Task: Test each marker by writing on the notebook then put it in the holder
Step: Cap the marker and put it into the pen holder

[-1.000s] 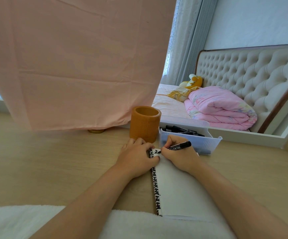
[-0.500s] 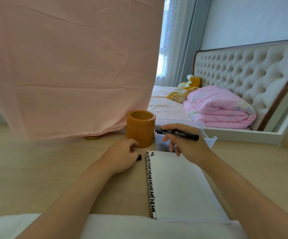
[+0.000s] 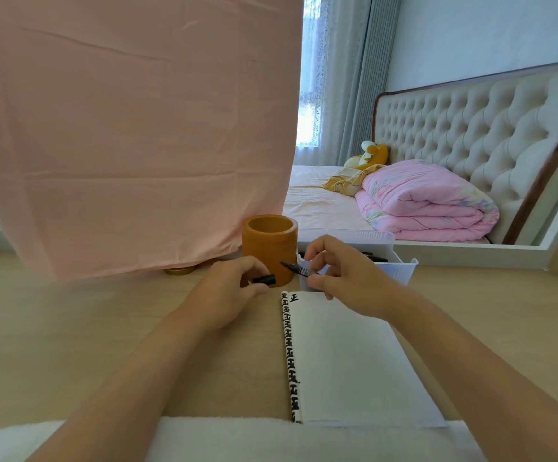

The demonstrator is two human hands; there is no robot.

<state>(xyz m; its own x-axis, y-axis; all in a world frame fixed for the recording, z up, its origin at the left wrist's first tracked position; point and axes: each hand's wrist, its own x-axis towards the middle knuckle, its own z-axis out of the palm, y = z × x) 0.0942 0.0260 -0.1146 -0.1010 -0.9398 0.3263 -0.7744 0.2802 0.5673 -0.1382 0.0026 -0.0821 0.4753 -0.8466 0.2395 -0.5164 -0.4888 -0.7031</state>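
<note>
While the left hand (image 3: 227, 288) pinches a short black cap (image 3: 265, 279) just in front of the orange-brown cylindrical holder (image 3: 269, 241), the right hand (image 3: 341, 275) grips the slim black marker (image 3: 299, 268) in its fingertips, bare tip pointing left toward the cap, above the pale wooden surface (image 3: 71, 328). The open white notebook (image 3: 347, 361) lies below, one black character at its top-left corner. A white tray (image 3: 401, 268) behind holds more dark markers (image 3: 376, 258).

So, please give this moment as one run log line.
phase: capping marker | left hand: pinches cap | right hand: holds marker, tip toward cap, apart | notebook: one mark written | holder: no marker visible inside
</note>
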